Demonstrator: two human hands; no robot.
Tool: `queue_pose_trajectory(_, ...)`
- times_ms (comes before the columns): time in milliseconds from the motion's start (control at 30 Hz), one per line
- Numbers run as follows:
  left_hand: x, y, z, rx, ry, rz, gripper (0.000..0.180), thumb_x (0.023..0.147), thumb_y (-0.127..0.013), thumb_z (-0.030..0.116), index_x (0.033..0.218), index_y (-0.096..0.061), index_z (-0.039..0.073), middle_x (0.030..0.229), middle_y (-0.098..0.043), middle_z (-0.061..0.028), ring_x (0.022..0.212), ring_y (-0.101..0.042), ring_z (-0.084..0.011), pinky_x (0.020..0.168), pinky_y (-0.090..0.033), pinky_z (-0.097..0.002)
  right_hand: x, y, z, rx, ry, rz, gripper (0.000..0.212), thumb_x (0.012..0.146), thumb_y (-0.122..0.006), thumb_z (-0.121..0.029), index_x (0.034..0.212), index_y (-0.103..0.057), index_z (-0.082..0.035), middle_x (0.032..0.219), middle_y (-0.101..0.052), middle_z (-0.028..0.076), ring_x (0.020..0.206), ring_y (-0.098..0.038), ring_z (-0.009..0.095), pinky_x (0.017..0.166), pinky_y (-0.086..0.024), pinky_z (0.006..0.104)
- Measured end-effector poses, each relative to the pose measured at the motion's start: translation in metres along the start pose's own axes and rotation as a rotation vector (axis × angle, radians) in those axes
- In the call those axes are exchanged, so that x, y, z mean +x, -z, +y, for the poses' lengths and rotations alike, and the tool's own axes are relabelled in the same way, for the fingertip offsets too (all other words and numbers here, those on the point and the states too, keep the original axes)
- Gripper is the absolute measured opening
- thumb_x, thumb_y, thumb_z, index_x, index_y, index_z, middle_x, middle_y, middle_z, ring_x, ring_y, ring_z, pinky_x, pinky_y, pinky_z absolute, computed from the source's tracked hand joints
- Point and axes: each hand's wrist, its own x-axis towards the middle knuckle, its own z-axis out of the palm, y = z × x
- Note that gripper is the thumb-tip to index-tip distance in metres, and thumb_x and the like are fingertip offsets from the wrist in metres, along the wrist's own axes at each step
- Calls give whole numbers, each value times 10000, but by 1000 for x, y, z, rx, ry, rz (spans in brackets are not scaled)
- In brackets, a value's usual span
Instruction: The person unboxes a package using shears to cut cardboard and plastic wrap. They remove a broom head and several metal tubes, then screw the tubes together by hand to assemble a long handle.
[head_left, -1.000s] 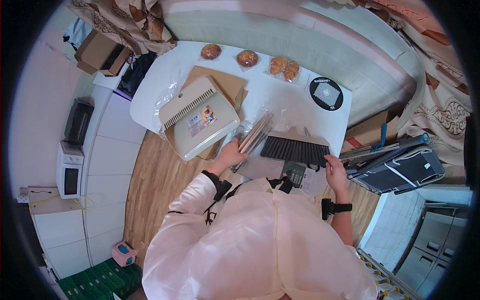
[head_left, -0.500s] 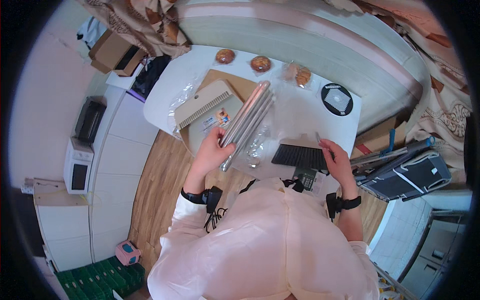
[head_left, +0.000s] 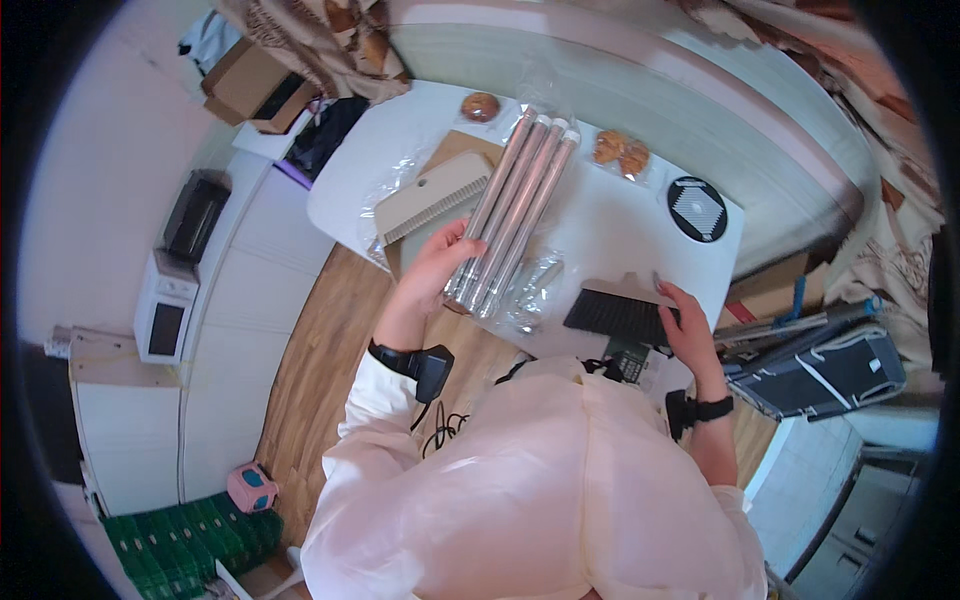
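My left hand [head_left: 440,265] is closed round the lower left side of a bundle of metal tubes [head_left: 520,210] in clear plastic. The bundle tilts over the white table, white caps at its far ends. Under and left of it sits a beige dustpan [head_left: 435,195] with a toothed edge, on brown cardboard. My right hand [head_left: 688,325] is at the right end of a broom head [head_left: 615,315] with black bristles, thumb and forefinger apart. A thin grey piece [head_left: 656,280] shows by its forefinger; I cannot tell whether they touch.
On the white table [head_left: 345,185] are a wrapped bun [head_left: 480,107], wrapped pastries [head_left: 620,152], a round black-and-white pad [head_left: 697,209] and a clear bag of small parts [head_left: 538,290]. A folded dark frame [head_left: 825,370] stands to the right. White cabinets [head_left: 235,290] line the left.
My left hand has lifted and turned the bundle of tubes, so its capped ends now hide one of the buns. My right hand's fingers have spread a little. The whole view has shifted slightly.
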Motion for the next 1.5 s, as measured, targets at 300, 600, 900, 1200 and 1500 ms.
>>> queue_pose_trajectory(300,21,-39,-38,31,294,0,276,783,-532,138,1025,-511,8,908,-587,-60,741,-589,-134,658,-489,-258,19,-11,-22,359,-31,53,780,742,-648,-144,1346,-166,-36,1338,-302,186,1211,-343,309,1000,-289,374)
queue_pose_trajectory(600,-11,-55,-17,-179,164,-342,489,772,-540,114,1225,-412,-16,1084,-555,-80,929,-558,-120,815,-440,-245,104,-77,-41,347,116,654,789,681,-706,-207,1287,-252,15,1283,-328,210,1171,-355,311,966,-309,382)
queue_pose_trajectory(900,-36,-10,-41,259,177,-113,397,754,-569,114,1119,-472,-8,948,-567,-45,831,-551,-110,749,-439,-229,153,6,36,-394,119,719,84,762,-511,-92,823,-567,-81,796,-578,101,748,-534,292,631,-392,428)
queue_pose_trajectory(1200,-56,13,-62,2,139,-80,415,734,-587,84,1121,-447,33,1023,-528,-14,966,-491,-92,866,-372,-235,117,-23,156,-499,-57,56,602,705,-652,-239,1203,-377,-42,1081,-498,227,1020,-452,380,869,-358,459)
queue_pose_trajectory(1500,-47,-19,-43,-383,-174,-48,714,668,-592,-25,1310,-288,48,1150,-494,-60,1021,-500,-158,903,-390,-288,88,-39,104,-249,119,111,379,741,-604,-145,1070,-485,1,1040,-522,193,992,-452,364,861,-359,416)
